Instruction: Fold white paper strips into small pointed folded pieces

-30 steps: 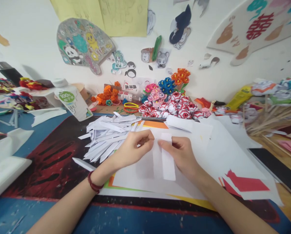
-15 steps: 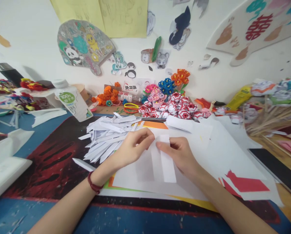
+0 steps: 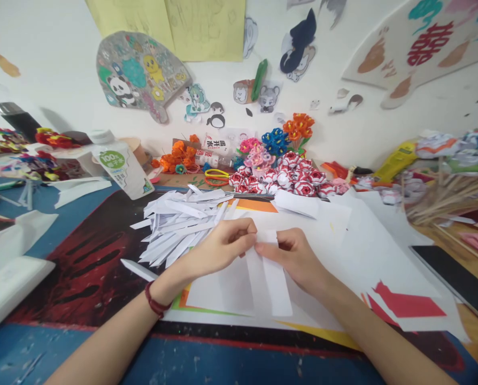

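White paper strip, top end between both hands.

A narrow paper strip, plain white and upright-rectangular, slants slightly, its lower end toward the near edge of the worktop. Its far end is at the fingertips of the left hand and right hand; whether its lower end touches anything is unclear.
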Motion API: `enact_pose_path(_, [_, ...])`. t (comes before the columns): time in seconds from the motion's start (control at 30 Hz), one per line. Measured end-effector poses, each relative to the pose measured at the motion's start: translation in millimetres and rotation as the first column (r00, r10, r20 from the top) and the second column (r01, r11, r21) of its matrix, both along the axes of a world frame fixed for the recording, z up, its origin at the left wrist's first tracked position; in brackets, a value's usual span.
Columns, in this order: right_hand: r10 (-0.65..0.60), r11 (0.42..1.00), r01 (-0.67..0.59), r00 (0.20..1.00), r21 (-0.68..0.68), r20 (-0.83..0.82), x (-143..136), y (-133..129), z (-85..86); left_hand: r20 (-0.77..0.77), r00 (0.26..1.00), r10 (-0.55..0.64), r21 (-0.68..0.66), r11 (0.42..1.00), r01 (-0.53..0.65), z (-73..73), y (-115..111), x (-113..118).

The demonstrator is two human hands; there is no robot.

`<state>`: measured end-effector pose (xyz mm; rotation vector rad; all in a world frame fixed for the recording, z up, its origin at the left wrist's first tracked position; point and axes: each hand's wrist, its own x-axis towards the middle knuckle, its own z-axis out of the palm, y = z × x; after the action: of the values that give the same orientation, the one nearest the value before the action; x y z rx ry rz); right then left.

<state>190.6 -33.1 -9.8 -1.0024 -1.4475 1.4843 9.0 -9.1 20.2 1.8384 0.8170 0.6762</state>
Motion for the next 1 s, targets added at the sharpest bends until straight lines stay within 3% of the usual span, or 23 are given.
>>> enact_pose_path(0.43, [0.036,0.998,-0.04,0.996,0.051,0.078,-1.9,-1.5,1.7,-0.025,1.0,0.017,0.018,1.0,-0.016,0.8,-0.6,1.4])
enact_pose_path(1.0, [-0.052,0.998,0.051,0.999,0.044,0.004,-4.2,-2.9,2.6,-0.006,1.0,-0.002,0.059,0.998,0.003,2.1,0.0,-0.1])
